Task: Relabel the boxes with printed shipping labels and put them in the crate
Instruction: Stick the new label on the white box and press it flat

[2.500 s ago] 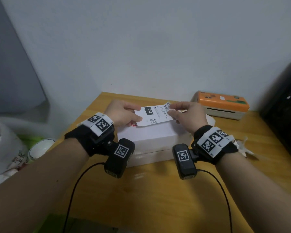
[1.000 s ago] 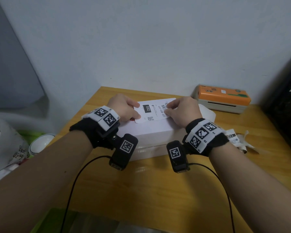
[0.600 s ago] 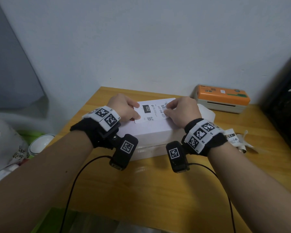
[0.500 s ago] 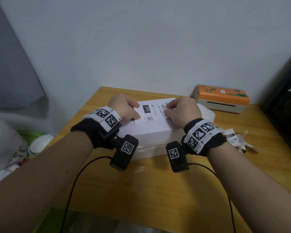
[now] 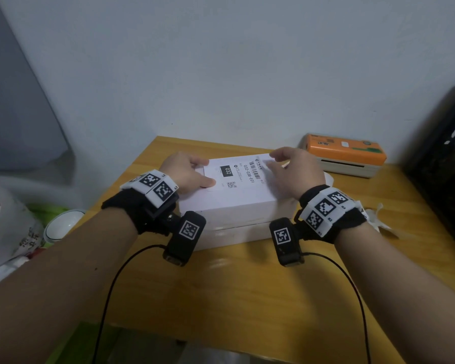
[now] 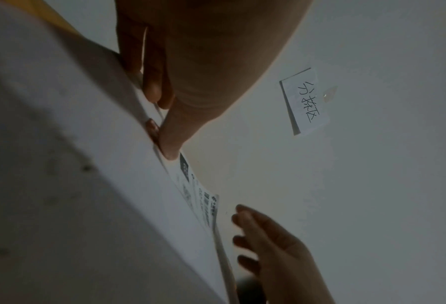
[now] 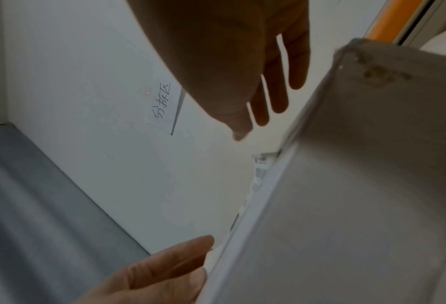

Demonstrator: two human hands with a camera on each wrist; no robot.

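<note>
A white box (image 5: 237,203) lies on a second white box (image 5: 231,233) on the wooden table (image 5: 234,290). On its top is a printed shipping label (image 5: 238,174) with a barcode. My left hand (image 5: 205,172) pinches the label's left end, thumb on top; in the left wrist view the label (image 6: 198,193) runs from that pinch (image 6: 162,119) along the box top. My right hand (image 5: 276,158) hovers just above the label's right end with straight, spread fingers (image 7: 276,96) that hold nothing. The black crate (image 5: 447,164) stands at the right.
An orange and white label printer (image 5: 344,155) sits at the back right by the wall. Crumpled backing paper (image 5: 378,223) lies right of my right wrist. A bowl (image 5: 63,228) and a plastic bag (image 5: 5,227) are beyond the table's left edge. A handwritten note (image 6: 304,100) hangs on the wall.
The label came down from the air onto the box top. My right hand has let go of its right end and opened, lifting slightly. My left hand keeps its hold.
</note>
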